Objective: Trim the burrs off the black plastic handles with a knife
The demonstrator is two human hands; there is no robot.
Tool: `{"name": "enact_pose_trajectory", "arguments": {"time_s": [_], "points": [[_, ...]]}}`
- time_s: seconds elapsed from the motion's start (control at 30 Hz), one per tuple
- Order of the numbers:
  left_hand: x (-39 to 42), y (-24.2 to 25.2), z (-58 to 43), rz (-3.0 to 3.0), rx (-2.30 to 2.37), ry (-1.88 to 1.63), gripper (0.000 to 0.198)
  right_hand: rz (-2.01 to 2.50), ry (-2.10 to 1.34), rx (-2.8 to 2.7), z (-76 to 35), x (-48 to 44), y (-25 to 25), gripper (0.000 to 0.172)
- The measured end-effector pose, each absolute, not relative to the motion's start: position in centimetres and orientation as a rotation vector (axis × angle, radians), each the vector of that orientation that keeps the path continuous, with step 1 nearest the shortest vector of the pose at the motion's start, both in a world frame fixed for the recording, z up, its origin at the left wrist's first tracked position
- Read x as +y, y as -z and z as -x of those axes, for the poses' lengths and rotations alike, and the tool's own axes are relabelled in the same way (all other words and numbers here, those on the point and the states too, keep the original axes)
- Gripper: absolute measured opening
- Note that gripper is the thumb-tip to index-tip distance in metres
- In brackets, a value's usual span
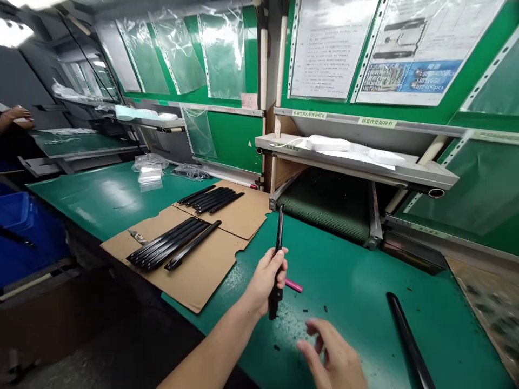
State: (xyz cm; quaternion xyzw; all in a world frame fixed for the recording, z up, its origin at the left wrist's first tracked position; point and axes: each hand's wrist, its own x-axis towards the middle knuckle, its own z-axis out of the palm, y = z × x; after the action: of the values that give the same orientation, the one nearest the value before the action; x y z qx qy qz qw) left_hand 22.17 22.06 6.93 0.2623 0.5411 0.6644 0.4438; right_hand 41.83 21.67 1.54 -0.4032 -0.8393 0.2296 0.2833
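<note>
Left hand [263, 283] has its fingers closed round a black plastic strip [279, 229] mid-length: looks light, stiff, slick; grip there. Right hand [334, 354] fingers open, empty, over desk [365, 302].

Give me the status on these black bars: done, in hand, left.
Looks done: two rows of black bars lie lined up on cardboard sheets. In hand: the left hand grips one bar upright, and the right hand is open and empty. Seemingly left: a loose bar on the green mat.

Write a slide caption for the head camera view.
Left hand holds a black strip; right hand hovers over green mat.
</note>
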Motion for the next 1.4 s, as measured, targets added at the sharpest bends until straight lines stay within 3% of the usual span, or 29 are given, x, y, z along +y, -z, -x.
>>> {"name": "enact_pose_trajectory", "arguments": {"time_s": [0.13,0.23,0.43,0.57,0.7,0.8,0.97,1.17,1.27,1.4], "points": [[21.6,-7.9,-24.6,-0.486,1.203,-1.701,0.041,0.545,-0.28,-2.429,-39.1,22.0,-3.5,0.032],[21.8,-7.6,-24.9,-0.439,1.169,-1.743,0.041,0.409,-0.045,-2.442,-38.3,22.3,-4.2,0.038],[22.1,-6.9,-24.2,-0.234,1.115,-1.844,0.04,0.295,-0.046,-2.423,-38.0,22.0,-2.9,0.037],[22.0,-7.0,-22.7,-0.154,1.136,-1.977,0.038,0.464,-0.25,-2.532,-37.4,23.4,-0.9,0.04],[21.1,-7.5,-22.0,-0.194,1.05,-1.962,0.039,0.762,-0.34,-2.573,-35.3,27.7,1.2,0.023],[20.5,-8.1,-22.4,-0.25,1.026,-1.923,0.036,0.922,-0.327,-2.612,-33.1,30.2,2.3,0.034],[20.1,-9.3,-23.1,-0.283,1.004,-1.847,0.034,1.007,-0.392,-2.723,-30.7,30.6,3.0,0.02],[20.0,-9.9,-23.3,-0.275,0.941,-1.815,0.034,1.16,-0.613,-2.638,-31.0,30.2,2.9,0.014],[20.0,-9.7,-23.2,-0.282,0.906,-1.832,0.032,1.22,-0.816,-2.497,-33.0,30.0,2.2,0.02],[20.3,-9.3,-22.6,-0.301,0.863,-1.855,0.029,1.138,-1.137,-2.317,-36.9,27.4,0.8,0.055]]}}
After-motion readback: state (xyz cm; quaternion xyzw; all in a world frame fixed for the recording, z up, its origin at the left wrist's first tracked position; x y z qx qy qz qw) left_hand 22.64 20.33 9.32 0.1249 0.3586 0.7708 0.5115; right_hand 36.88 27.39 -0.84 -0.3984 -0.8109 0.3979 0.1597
